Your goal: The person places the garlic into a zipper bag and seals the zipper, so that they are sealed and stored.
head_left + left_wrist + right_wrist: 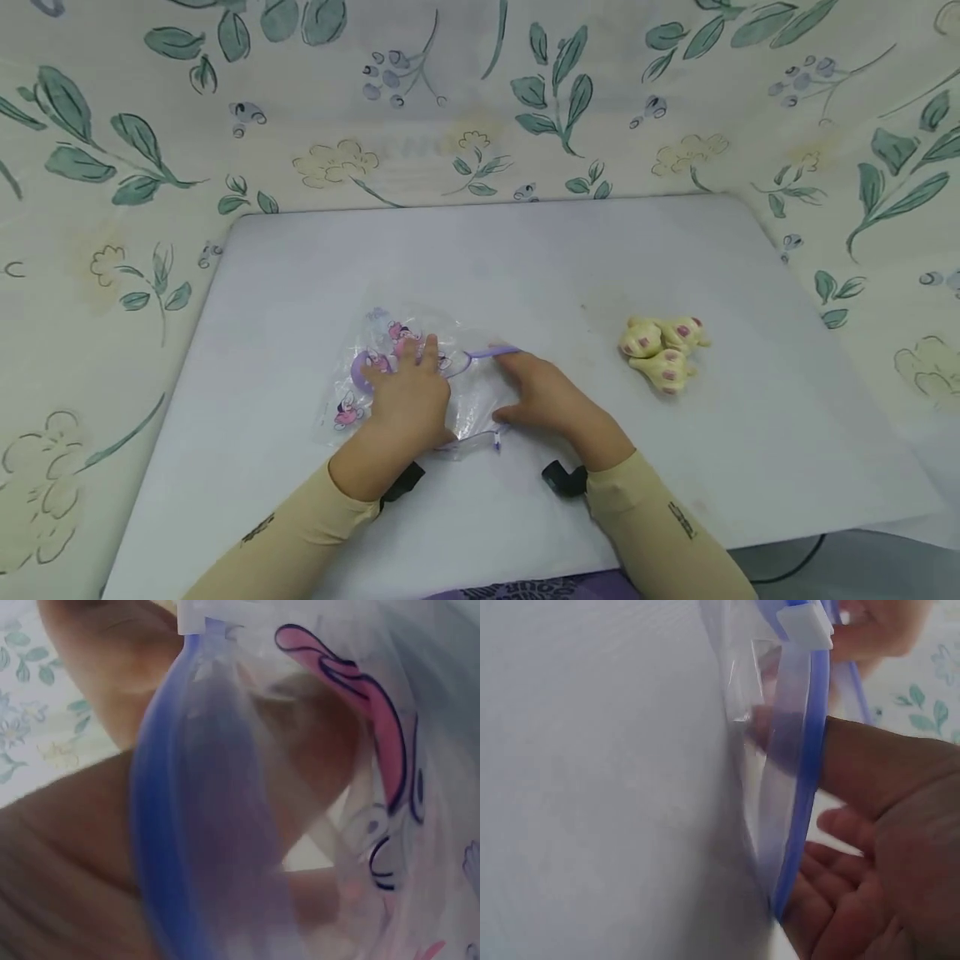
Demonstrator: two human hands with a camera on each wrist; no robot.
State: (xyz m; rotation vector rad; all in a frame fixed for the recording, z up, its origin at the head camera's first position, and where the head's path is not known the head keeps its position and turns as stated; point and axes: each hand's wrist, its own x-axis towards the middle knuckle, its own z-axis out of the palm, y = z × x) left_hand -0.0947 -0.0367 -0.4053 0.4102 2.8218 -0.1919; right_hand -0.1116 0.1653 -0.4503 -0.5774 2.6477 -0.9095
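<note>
Now, zip-slider bag [471, 404] on white tabletop [487, 258] before us | left hand [412, 402], fingers spread, over or inside its plastic, we can't say | right hand [553, 398] spans the mouth; pinching or not, we can't tell | best we part both blue zip edges [815, 757] evenly, slider [806, 626] clear | purple round thing [360, 371] half-lost in the folds

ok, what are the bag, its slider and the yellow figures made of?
Bag: clear, glossy plastic film, see-through with glinting creases. White slider: probably rigid plastic, matte-looking, opaque, blocky. Yellow figures: soft sheen, rounded shapes; maybe rubber or vinyl, can't confirm.
</note>
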